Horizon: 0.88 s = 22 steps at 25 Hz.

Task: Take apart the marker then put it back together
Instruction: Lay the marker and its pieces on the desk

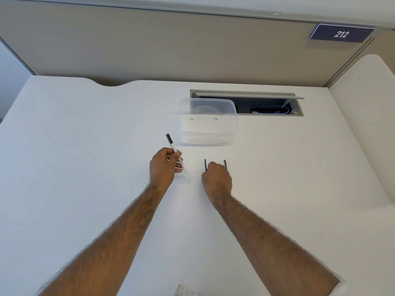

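While the left hand (162,165) pinches a marker (173,148), the right hand (217,178) covers 2 rods (205,164), grip unclear.

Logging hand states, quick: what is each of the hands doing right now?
Left hand: holding the marker.
Right hand: curled between two dark rods; grip cannot be told.

Office cubicle: partition (171,50), number plate (341,34)

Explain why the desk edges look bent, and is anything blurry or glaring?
Head view: the wide lens bows the desk at its edges; lighting is soft and shadows are faint; the clear box shows mild reflections; the marker looks sharp.
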{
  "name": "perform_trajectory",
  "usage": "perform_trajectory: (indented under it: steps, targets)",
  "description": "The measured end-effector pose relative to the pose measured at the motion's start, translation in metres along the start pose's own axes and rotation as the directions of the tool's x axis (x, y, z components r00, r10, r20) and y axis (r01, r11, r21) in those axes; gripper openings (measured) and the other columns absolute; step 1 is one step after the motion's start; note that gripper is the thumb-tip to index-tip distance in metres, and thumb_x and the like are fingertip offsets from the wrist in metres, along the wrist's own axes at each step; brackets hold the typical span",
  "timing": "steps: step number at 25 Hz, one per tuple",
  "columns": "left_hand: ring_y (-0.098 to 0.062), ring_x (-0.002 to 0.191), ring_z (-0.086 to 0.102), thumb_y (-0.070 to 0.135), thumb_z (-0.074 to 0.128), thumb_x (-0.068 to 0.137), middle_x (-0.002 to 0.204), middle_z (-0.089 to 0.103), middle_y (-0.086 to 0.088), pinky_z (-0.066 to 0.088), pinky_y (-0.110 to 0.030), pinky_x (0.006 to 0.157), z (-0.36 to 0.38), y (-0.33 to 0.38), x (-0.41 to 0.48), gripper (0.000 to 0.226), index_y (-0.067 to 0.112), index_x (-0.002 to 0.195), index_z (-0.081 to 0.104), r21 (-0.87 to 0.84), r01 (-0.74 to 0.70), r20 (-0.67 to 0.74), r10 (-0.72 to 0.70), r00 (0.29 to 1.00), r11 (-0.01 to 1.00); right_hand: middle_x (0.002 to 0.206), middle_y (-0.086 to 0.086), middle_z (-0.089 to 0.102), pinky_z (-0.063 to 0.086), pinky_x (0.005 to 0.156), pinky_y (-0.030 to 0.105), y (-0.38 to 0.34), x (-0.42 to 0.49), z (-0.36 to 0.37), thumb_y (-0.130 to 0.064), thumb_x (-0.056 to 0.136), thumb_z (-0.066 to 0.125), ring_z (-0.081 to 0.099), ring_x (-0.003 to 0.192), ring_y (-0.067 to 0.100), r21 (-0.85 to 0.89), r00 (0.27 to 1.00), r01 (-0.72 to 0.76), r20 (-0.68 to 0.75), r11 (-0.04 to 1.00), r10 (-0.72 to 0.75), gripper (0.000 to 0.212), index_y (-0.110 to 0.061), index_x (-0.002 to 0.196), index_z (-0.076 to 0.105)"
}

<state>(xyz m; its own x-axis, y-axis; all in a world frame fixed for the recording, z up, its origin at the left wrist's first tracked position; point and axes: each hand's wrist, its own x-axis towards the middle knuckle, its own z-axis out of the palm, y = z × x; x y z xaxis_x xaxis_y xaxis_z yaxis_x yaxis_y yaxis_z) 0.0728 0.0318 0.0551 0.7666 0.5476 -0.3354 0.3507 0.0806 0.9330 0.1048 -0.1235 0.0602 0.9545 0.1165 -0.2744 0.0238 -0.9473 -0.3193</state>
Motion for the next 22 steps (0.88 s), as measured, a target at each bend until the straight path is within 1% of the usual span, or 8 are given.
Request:
perform_trajectory:
  steps: [3,7,13,15,17,19,20,22]
  targets:
    - [-0.019,0.069,0.07,0.019,0.067,0.097,0.086,0.074,-0.011,0.062,-0.03,0.061,0.001,-0.005,0.0,0.015,0.005,0.099,0.068,0.024,0.02,0.017,-0.02,1.0,1.0,0.107,0.006,0.068,0.041,0.067,0.027,-0.002,0.002,0.0,-0.013,0.096,0.05,0.067,0.098,0.026,-0.035,1.0,-0.008,0.014,0.999,0.009,0.017,-0.011,0.107,0.063]
    - [-0.016,0.065,0.07,0.019,0.067,0.097,0.088,0.075,-0.012,0.062,-0.03,0.06,0.0,-0.01,0.0,0.015,0.005,0.098,0.068,0.064,0.027,0.031,-0.029,0.999,0.998,0.104,0.006,0.07,0.043,0.064,0.027,-0.004,0.005,-0.002,-0.011,0.095,0.051,0.069,0.094,0.025,-0.025,0.999,-0.024,0.032,0.999,0.025,0.016,-0.01,0.105,0.064]
    - [-0.016,0.06,0.071,0.019,0.068,0.096,0.088,0.075,-0.015,0.065,-0.039,0.069,0.0,-0.017,-0.001,0.016,0.004,0.096,0.068,0.114,0.05,0.042,-0.055,0.998,0.992,0.104,0.007,0.069,0.043,0.064,0.028,-0.005,0.004,-0.005,-0.012,0.095,0.051,0.068,0.093,0.027,-0.001,0.998,-0.032,0.047,0.999,0.032,0.015,-0.009,0.103,0.063]
    - [-0.018,0.06,0.071,0.02,0.069,0.095,0.088,0.075,-0.015,0.065,-0.041,0.071,-0.001,-0.019,0.0,0.016,0.004,0.094,0.069,0.114,0.065,0.048,-0.071,0.996,0.991,0.107,0.006,0.065,0.043,0.066,0.03,-0.005,0.001,-0.006,-0.016,0.096,0.05,0.066,0.094,0.026,-0.024,1.0,0.013,0.013,1.0,-0.013,0.015,-0.011,0.105,0.061]
    - [-0.02,0.061,0.073,0.021,0.07,0.094,0.088,0.076,-0.015,0.065,-0.04,0.072,-0.002,-0.021,-0.001,0.016,0.005,0.093,0.069,0.124,0.081,0.052,-0.087,0.995,0.989,0.108,0.006,0.061,0.046,0.072,0.033,-0.009,-0.004,-0.005,-0.023,0.097,0.051,0.064,0.094,0.026,-0.025,0.995,0.101,-0.015,0.995,-0.102,0.018,-0.011,0.107,0.06]
    - [-0.023,0.062,0.073,0.021,0.072,0.093,0.085,0.076,-0.015,0.065,-0.038,0.069,-0.003,-0.021,-0.002,0.017,0.003,0.093,0.069,0.126,0.098,0.065,-0.106,0.992,0.987,0.108,0.004,0.062,0.049,0.076,0.035,-0.016,-0.011,0.0,-0.03,0.096,0.054,0.063,0.095,0.025,0.045,0.986,0.164,0.011,0.986,-0.164,0.023,-0.011,0.108,0.061]
    - [-0.023,0.062,0.073,0.019,0.073,0.093,0.083,0.075,-0.015,0.064,-0.036,0.066,-0.002,-0.021,-0.004,0.017,0.002,0.092,0.069,0.122,0.105,0.078,-0.115,0.99,0.987,0.107,0.003,0.063,0.05,0.077,0.035,-0.02,-0.014,0.004,-0.032,0.094,0.056,0.063,0.095,0.024,0.092,0.985,0.164,0.035,0.982,-0.167,0.025,-0.012,0.108,0.062]
    - [-0.019,0.061,0.072,0.015,0.073,0.092,0.078,0.074,-0.013,0.061,-0.029,0.058,-0.001,-0.019,-0.008,0.017,-0.001,0.091,0.068,0.128,0.115,0.11,-0.129,0.986,0.985,0.102,0.001,0.068,0.052,0.074,0.034,-0.027,-0.016,0.01,-0.034,0.092,0.058,0.065,0.091,0.022,0.184,0.989,0.11,0.075,0.977,-0.126,0.026,-0.013,0.105,0.065]
